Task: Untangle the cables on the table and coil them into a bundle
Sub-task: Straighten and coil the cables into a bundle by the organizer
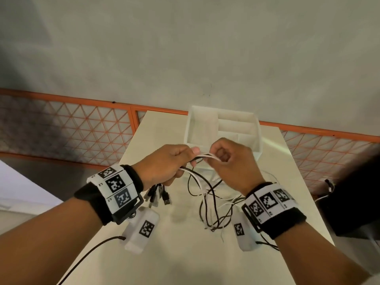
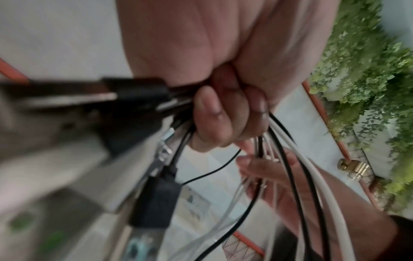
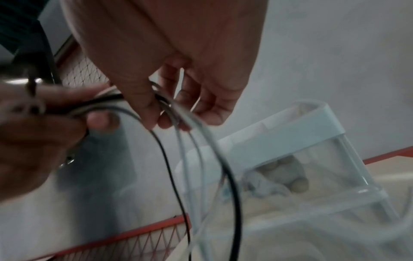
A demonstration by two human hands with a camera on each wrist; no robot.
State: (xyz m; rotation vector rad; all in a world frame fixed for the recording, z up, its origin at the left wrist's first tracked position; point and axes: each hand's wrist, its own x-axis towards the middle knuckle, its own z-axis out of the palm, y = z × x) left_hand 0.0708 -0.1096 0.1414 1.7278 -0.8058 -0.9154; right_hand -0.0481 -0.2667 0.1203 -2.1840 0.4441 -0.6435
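Several black and white cables (image 1: 207,194) hang in loose loops from both hands above the white table (image 1: 176,254). My left hand (image 1: 168,163) grips the bunch in a fist, and USB plugs (image 1: 158,195) dangle below it. In the left wrist view the curled fingers (image 2: 221,116) close round the strands (image 2: 297,159), with a black plug (image 2: 156,204) hanging beneath. My right hand (image 1: 230,159) pinches the same strands just right of the left, thumb against forefinger. The right wrist view shows the cables (image 3: 201,150) running out from under the thumb (image 3: 145,106) and arching down.
A white translucent divided organiser box (image 1: 226,128) stands on the table right behind the hands. An orange mesh railing (image 1: 82,128) runs behind the table. A dark object (image 1: 349,202) sits at the right edge. The tangle's lower loops lie on the table (image 1: 218,223).
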